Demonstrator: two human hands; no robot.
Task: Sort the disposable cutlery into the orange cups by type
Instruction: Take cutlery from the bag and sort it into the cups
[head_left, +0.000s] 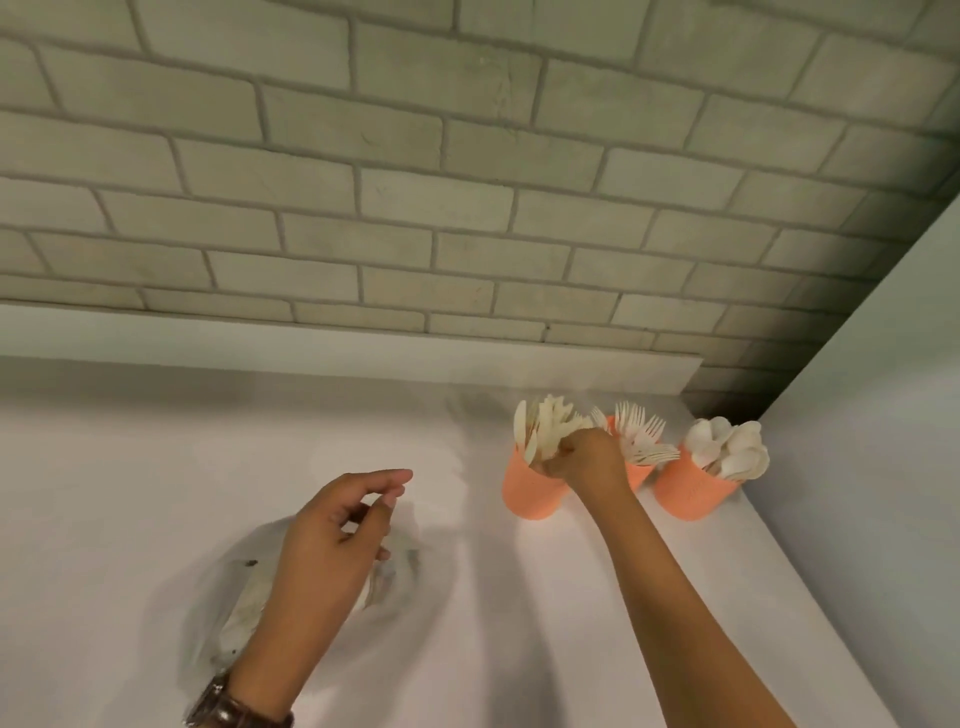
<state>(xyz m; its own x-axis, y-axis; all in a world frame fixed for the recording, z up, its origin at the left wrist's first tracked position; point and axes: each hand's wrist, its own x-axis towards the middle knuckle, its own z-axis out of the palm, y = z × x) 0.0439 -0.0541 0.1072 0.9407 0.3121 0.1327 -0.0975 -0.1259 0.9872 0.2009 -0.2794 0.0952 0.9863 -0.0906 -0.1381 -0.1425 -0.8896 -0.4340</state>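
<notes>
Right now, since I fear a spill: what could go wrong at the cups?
The right hand grips the knives at the rim of the left cup; they stand tall and splayed, so a sideways tug could tip that cup. The forks in the middle cup fan out close beside that hand, so drawing it back might snag them.

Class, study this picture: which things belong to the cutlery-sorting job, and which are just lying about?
Belong to the job:
left cup with knives
middle cup with forks
right cup with spoons
right hand, gripping the knives
left hand, over a blurred pale heap, probably unsorted cutlery

Just there:
wristband
brick wall
white ledge
</notes>
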